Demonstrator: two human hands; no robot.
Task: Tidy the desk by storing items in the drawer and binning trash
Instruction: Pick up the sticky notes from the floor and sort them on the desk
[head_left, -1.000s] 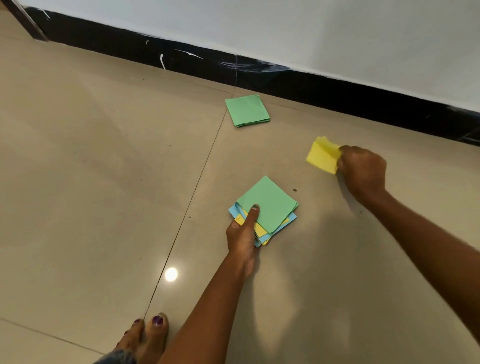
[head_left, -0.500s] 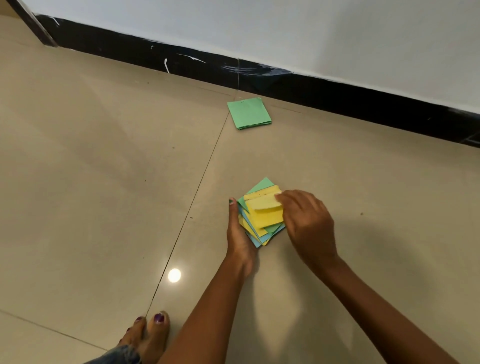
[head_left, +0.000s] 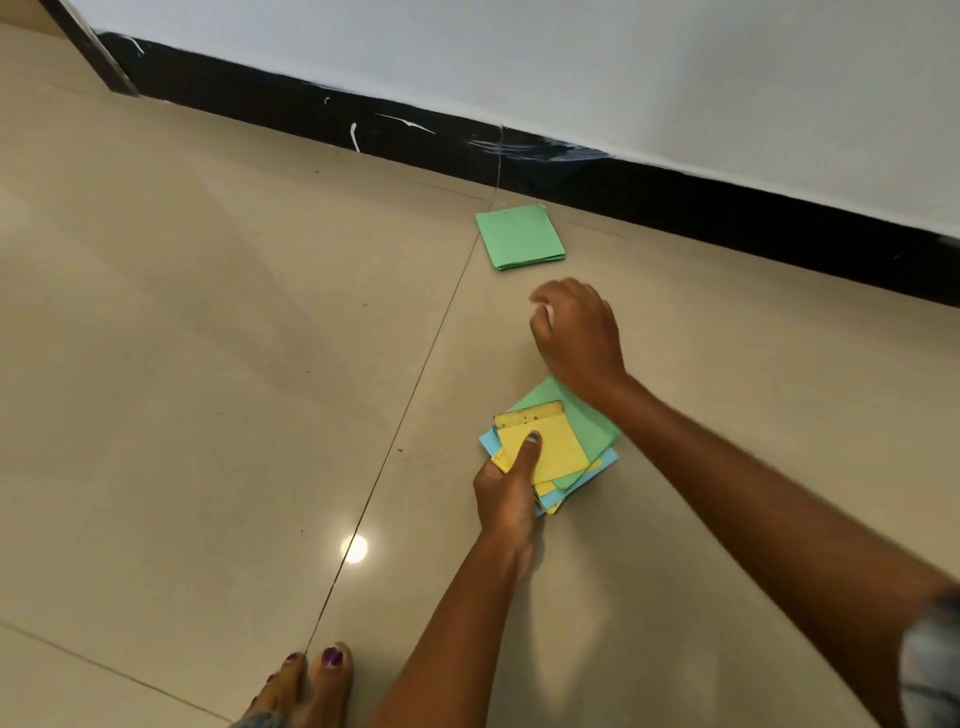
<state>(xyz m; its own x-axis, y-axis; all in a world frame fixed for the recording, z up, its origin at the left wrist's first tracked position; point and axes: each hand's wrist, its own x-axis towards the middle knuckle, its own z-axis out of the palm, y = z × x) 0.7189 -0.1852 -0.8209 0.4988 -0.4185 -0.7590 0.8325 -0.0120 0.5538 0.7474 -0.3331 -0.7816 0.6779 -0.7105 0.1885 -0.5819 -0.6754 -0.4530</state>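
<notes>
On the tiled floor (head_left: 208, 364), the left hand (head_left: 506, 493) pinches a mixed stack of paper squares (head_left: 561, 447), thumb on the yellow top sheet. A green stack (head_left: 519, 236) lies near the skirting. The right hand (head_left: 576, 332) hovers between them, fingers loosely curled, empty.

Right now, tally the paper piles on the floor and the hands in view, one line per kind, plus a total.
Mixed-colour paper pile, under the left hand: 1
Green paper pile, lying apart: 1
Hands, counting the empty right hand: 2
Total: 4
</notes>
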